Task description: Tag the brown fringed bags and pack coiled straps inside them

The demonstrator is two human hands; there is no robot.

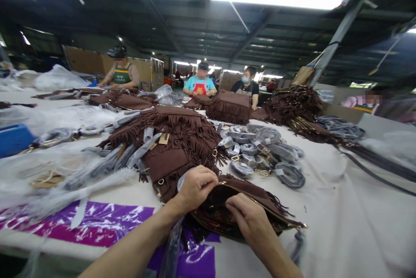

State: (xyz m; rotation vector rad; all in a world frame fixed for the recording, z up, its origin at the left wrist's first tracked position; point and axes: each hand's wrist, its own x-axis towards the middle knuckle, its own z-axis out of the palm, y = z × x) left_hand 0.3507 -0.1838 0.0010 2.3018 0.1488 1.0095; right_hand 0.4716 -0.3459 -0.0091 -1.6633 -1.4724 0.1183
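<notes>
A brown fringed bag [260, 193] lies unzipped at the table's near edge, its dark patterned lining showing. My left hand [198, 184] pinches the bag's rim at the left end of the zipper. Over the bag's mouth is my right hand [248, 215], its fingers bent together at the opening; whether they hold anything is hidden. A wrapped strap [297, 245] hangs by the zipper's right end. Just behind my left hand lies another brown bag [167, 163] with a metal ring.
Fringed bags [175, 124] are heaped mid-table, beside coiled, wrapped straps [269, 143]. Clear plastic bags [65, 169] and purple film [110, 221] lie left, near a blue bin [14, 139]. Several people work across the table. More bags [292, 104] are piled at the back right.
</notes>
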